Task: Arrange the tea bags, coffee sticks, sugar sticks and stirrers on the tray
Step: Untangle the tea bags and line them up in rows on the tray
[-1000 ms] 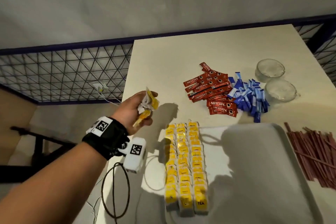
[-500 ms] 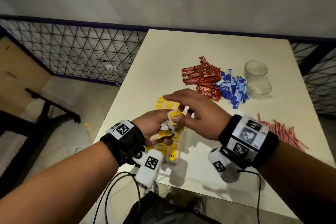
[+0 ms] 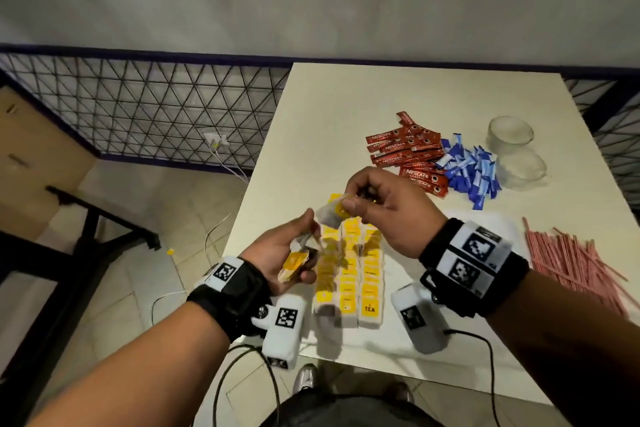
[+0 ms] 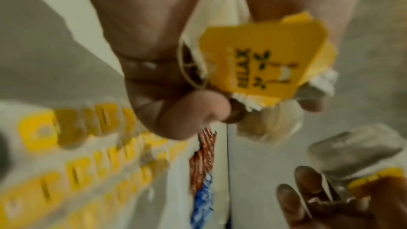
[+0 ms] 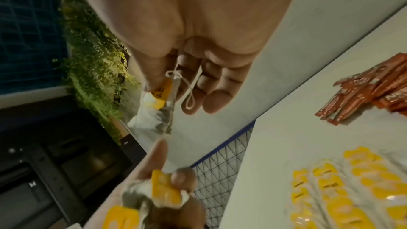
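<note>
Both hands are raised over the near left part of the white tray (image 3: pixel 498 222). The left hand (image 3: pixel 280 253) clutches a small bunch of yellow-tagged tea bags (image 3: pixel 294 262) in curled fingers. The right hand (image 3: pixel 388 210) pinches 1 tea bag (image 3: pixel 334 213) between thumb and forefinger, its string looping loose under the palm. 3 rows of tea bags (image 3: pixel 349 274) lie on the tray below. Beyond it, red Nescafe coffee sticks (image 3: pixel 407 152) touch blue sugar sticks (image 3: pixel 467 172); 2 glass cups (image 3: pixel 516 152), apparently empty, stand beside. Red stirrers (image 3: pixel 575 260) lie right of the tray.
</note>
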Demonstrator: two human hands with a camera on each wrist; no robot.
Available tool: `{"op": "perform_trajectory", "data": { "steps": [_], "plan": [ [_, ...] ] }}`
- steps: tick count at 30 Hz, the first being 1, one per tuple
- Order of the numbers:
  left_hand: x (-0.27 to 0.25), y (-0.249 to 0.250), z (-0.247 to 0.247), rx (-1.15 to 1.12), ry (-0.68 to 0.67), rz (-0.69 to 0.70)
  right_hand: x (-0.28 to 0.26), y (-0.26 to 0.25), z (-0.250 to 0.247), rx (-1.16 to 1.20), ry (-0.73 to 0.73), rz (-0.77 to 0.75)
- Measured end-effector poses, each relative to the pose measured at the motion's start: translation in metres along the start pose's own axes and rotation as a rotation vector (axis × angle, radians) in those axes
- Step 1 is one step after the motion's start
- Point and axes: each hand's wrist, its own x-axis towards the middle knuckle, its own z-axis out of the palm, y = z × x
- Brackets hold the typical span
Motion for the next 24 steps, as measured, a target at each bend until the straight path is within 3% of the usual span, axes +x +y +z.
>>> {"op": "perform_trajectory", "data": {
  "steps": [4, 8, 11, 17, 24],
  "plan": [
    [-0.008, 0.005, -0.028, 0.461, 0.228, 0.246, 0.001, 0.008, 0.01, -0.244, -0.076, 0.14],
    [-0.013, 0.007, -0.027, 0.849, 0.193, 0.382, 0.004, 0.007, 0.022, -0.424, -0.189, 0.171],
    [-0.012, 0.0, -0.019, 1.003, 0.162, 0.418, 0.008, 0.006, 0.032, -0.464, -0.21, 0.181],
    [-0.016, -0.004, -0.014, 0.681, 0.206, 0.427, -0.001, 0.01, 0.038, -0.165, -0.061, 0.183],
    [-0.02, -0.005, -0.016, 0.624, 0.257, 0.472, -0.009, 0.023, 0.044, -0.19, -0.059, 0.145]
  ]
}}
